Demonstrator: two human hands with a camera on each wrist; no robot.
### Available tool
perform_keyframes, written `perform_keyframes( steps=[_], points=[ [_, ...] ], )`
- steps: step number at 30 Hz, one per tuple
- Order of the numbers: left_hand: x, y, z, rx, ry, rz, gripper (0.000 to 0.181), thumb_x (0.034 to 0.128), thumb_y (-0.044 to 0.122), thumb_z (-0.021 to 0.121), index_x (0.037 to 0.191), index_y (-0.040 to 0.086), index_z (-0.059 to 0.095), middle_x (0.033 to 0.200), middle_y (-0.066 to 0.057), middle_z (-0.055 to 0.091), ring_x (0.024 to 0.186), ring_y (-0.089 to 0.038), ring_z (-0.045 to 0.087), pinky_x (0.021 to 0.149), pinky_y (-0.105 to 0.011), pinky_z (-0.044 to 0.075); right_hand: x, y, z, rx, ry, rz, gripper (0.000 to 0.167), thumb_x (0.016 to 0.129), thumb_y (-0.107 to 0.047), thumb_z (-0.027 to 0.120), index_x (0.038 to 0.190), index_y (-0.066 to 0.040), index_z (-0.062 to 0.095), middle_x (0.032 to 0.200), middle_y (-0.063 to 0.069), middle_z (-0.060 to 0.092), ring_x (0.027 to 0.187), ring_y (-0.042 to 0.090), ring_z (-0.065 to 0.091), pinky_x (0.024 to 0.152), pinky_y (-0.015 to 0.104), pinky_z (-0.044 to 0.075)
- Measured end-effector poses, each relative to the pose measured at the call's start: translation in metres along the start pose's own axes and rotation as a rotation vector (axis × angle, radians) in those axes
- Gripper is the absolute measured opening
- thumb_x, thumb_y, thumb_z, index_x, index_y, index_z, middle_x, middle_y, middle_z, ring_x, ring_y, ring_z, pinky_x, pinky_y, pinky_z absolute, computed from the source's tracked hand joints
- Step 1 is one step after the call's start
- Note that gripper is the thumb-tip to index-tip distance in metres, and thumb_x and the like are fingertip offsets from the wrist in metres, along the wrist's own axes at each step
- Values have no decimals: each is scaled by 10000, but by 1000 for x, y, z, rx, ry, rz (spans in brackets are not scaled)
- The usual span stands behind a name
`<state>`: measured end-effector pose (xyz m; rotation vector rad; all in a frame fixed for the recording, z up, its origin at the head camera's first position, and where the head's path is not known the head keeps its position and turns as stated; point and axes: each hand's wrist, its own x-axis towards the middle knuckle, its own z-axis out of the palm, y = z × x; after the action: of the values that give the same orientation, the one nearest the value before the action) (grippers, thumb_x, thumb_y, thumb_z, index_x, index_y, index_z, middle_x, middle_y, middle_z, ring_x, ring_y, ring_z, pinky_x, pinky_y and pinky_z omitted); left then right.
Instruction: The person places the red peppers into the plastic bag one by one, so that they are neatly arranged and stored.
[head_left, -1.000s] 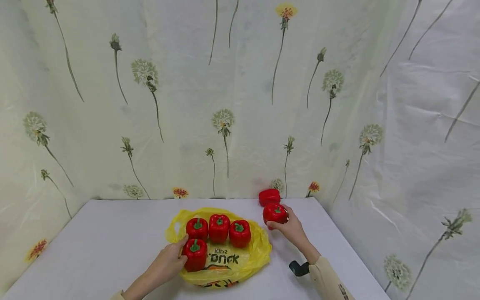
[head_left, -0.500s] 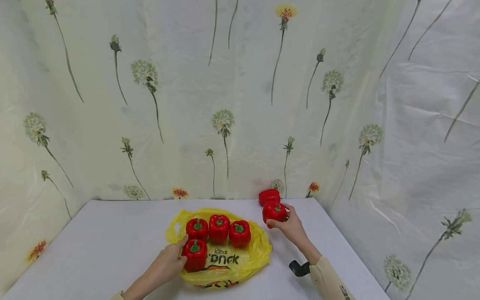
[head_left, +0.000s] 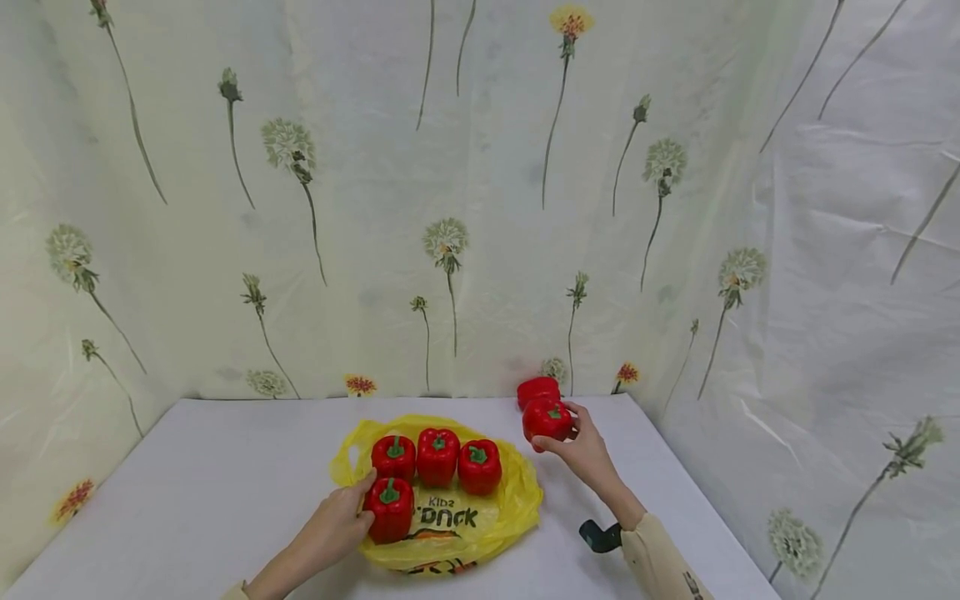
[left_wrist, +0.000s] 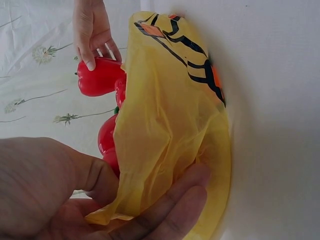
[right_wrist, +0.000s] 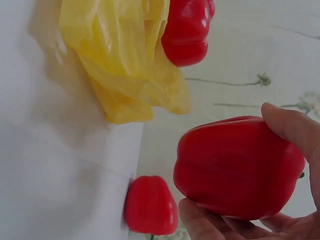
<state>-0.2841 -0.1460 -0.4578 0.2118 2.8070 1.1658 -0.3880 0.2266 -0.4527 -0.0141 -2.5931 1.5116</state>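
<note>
A yellow plastic bag [head_left: 495, 533] with dark print lies spread on the table, several red bell peppers [head_left: 438, 457] standing upright on it. My left hand [head_left: 339, 518] pinches the bag's left rim, next to the nearest pepper [head_left: 390, 512]. In the left wrist view the thumb is on the inner side of the yellow film [left_wrist: 160, 115] and the fingers on the outer side. To the right of the bag, my right hand [head_left: 585, 454] holds another red bell pepper [head_left: 547, 419] above the table, thumb and fingers on opposite sides [right_wrist: 240, 167].
Behind the held pepper, one more red bell pepper [head_left: 538, 392] lies on its side near the table's back edge. A dark curved object [head_left: 600, 537] sits at the right wrist. Curtains with printed dandelions [head_left: 480, 167] stand behind and beside the white table [head_left: 225, 467].
The right hand has raised its bell pepper slightly and shifted it a little to the left. The left hand and the bag look unmoved.
</note>
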Motion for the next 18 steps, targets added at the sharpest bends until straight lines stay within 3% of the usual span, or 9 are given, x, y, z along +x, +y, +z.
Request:
perform_keyframes(
  steps=[5,18],
  points=[
    [1,0,0,3,0,5,607,860,5,562,1429,-90,373,800,-79,598,459,-105,399,445,-211,378,-5,-9,1,-6,-12,-32,938,742,-445,804,1475,-170,287,1437,165,428,1218,362,474,869,418,546],
    [0,2,-2,-2,-3,-6,622,863,2,567,1442,-82,355,719,-36,517,470,-104,396,455,-207,375,-24,-32,7,40,-68,-95,910,735,-409,817,1467,-197,321,1401,145,467,1231,357,497,876,422,544]
  ],
)
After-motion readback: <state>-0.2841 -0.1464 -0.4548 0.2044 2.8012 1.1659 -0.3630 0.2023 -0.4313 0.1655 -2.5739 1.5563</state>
